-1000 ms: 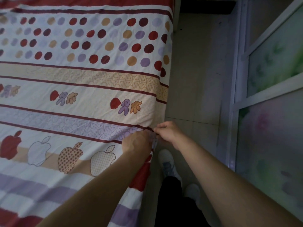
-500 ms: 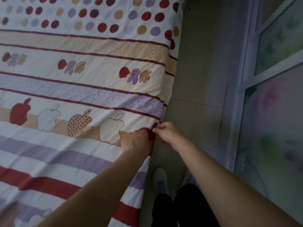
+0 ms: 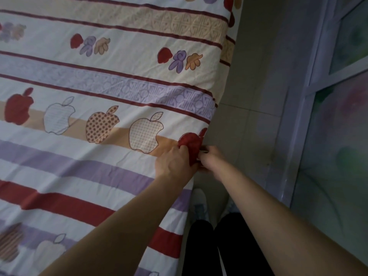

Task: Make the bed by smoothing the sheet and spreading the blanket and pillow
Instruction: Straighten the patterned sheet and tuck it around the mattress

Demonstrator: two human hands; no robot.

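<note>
Tiled floor (image 3: 254, 96) to the right of the bed, frosted glass partition (image 3: 338, 136) beyond it. Pale shoes (image 3: 199, 204) below the arms. Patterned sheet (image 3: 99, 76) covers the mattress. Left hand (image 3: 173, 162) has its fingers curled, gripping the sheet's right edge at the red apple print. Right hand (image 3: 211, 158) pinches the same edge just beside it.

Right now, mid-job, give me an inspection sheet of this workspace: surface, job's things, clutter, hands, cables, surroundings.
Surface: patterned sheet, mostly flat, faint creases.
Job's things: only the sheet; blanket and pillow not in view.
Clutter: nothing seen.
Hands: left hand grips the sheet's edge at the red apple print; right hand pinches the same edge beside it.
Cables: nothing seen.
Surroundings: tiled floor, frosted glass door on the right, shoes beside the bed edge.
</note>
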